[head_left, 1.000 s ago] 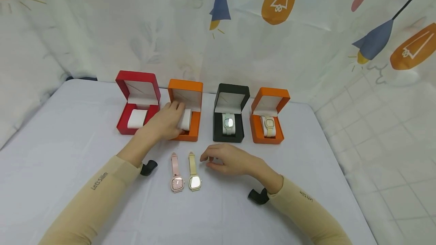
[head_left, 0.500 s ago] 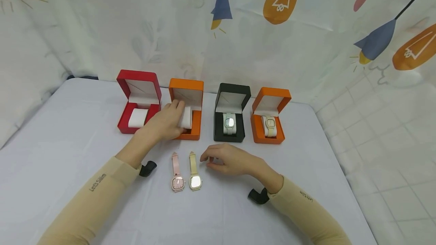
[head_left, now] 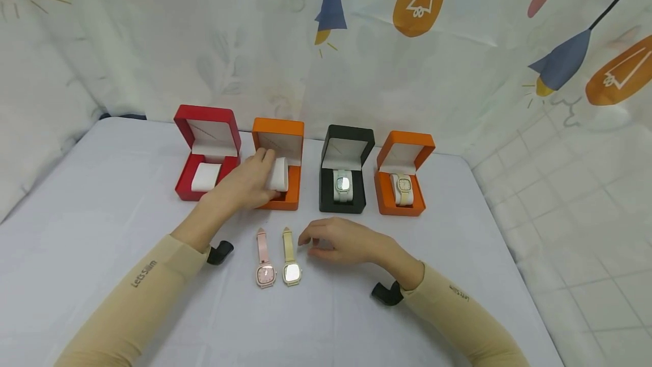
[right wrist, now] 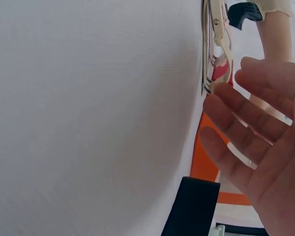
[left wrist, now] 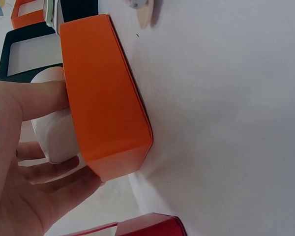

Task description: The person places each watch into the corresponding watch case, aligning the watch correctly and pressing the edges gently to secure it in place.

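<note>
Left grip point(head_left: 248, 182) pinches the white cushion point(head_left: 279, 175) in an orange box point(head_left: 290, 201); relaxed right grip point(head_left: 345, 240) holds nothing.

We see a beige left sleeve point(head_left: 134, 299) and a matching right sleeve point(head_left: 460, 313), both fairly close-fitting and plain — save for small dark lettering point(head_left: 144, 274) that seems to read "Let's Slim". Near each cuff we find a stubby, curved black piece point(head_left: 220, 252) — smooth-edged, bent at an angle.

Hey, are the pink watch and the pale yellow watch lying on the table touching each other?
Apart. The head view shows a strip of white tablecloth between the pink watch and the pale yellow watch along their whole length.
</note>
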{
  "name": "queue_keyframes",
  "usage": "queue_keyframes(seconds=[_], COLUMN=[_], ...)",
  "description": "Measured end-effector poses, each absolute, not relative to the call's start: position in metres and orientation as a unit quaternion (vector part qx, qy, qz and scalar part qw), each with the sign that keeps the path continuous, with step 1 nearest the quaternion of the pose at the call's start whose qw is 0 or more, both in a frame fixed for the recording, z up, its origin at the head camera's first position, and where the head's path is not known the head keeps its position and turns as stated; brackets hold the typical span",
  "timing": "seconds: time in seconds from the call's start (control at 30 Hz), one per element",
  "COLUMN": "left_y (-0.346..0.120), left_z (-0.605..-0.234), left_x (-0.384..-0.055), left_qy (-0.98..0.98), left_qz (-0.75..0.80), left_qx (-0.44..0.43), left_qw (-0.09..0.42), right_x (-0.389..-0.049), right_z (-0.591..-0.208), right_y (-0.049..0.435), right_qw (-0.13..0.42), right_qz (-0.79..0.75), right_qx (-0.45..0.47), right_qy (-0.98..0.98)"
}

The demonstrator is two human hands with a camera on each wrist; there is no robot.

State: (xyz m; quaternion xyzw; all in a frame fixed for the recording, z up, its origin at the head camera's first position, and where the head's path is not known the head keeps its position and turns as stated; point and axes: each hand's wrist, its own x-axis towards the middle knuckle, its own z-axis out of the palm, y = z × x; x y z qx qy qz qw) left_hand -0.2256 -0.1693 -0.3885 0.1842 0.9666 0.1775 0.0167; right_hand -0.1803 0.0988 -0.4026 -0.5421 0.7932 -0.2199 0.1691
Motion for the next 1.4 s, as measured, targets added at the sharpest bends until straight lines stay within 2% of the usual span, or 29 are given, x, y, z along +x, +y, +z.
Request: queue_keyframes(seconds=[0.87, 1.4], left_y=[-0.166, -0.165], left_z=[-0.391, -0.388], left_x=[-0.223, -0.221], left_qy=[0.967, 0.965], left_qz=[0.182, 0.188], left_qx=[0.176, 0.183], left_qw=[0.011, -0.007], right_x=[-0.178, -0.174], right_z=[-0.403, -0.401], right_y=[0.095, 0.087], right_qw=[0.206, 0.198], right_qz=[-0.19, -0.184], right_qx=[-0.537, -0.514], right_qy=[0.795, 0.814])
